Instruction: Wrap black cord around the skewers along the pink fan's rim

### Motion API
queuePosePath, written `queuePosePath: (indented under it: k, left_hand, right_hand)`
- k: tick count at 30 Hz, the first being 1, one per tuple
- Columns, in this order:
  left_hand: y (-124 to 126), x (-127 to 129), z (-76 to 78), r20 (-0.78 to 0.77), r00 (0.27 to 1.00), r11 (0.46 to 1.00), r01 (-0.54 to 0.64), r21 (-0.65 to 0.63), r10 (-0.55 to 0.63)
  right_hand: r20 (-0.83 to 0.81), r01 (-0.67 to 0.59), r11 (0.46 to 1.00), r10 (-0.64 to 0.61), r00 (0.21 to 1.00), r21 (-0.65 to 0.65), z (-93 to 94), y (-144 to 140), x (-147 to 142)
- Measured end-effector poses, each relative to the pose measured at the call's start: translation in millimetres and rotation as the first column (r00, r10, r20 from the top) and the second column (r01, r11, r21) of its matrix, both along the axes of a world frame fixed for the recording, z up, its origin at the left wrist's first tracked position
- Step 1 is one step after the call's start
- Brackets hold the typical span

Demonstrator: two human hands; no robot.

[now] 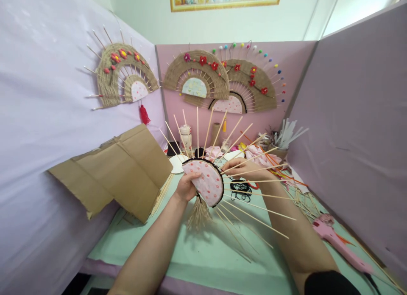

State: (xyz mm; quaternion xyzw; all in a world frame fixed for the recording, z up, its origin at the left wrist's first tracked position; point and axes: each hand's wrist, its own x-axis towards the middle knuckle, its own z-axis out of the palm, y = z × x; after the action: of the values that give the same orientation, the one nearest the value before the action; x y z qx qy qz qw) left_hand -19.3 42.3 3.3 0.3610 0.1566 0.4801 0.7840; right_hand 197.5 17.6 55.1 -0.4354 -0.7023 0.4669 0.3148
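My left hand (186, 187) grips a half-round pink dotted fabric piece (206, 184) edged in black, held above the table. Thin wooden sticks (254, 159) fan out from its rim in all directions. A bundle of jute twine (199, 214) hangs below it. My right hand (243, 167) reaches in behind the sticks at the piece's right side, fingers on the rim or the sticks; I cannot tell exactly which it pinches.
A folded cardboard sheet (121, 172) leans at the left. A pink glue gun (337, 240) lies at the right on the green table (197, 252). Loose sticks, scissors, black cord (240, 189) and jars crowd the back. Finished jute fans (197, 76) hang on the partitions.
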Motion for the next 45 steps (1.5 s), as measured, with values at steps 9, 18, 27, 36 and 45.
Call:
queuePosePath:
  k: [9,18,27,36,45]
  left_hand:
    - [3,-5,-3.2,0.0,0.999,0.997,0.044,-0.064,-0.044]
    - [2,-5,-4.0,0.062,0.991,0.992,0.118,-0.037,-0.115]
    - [5,-7,-3.7,0.013,0.997,0.994,0.078,-0.071,-0.078]
    - [5,-4,-2.7,-0.029,0.996,0.978,0.075,-0.196,-0.082]
    - [7,-5,-3.7,-0.054,0.994,0.981,0.082,-0.176,-0.093]
  right_hand:
    - [-0.184,-0.009,0.996,-0.008,0.983,-0.089,-0.4,2,25]
    - [-0.211,0.044,0.993,-0.066,0.975,-0.107,-13.8,8,59]
    - [-0.177,0.013,0.985,-0.045,0.983,-0.175,-14.3,15,47]
    - [-0.705,0.254,0.967,-0.199,0.681,-0.027,17.8,2,72]
    - [-0.656,0.442,0.881,-0.233,0.718,0.17,37.4,-24,59]
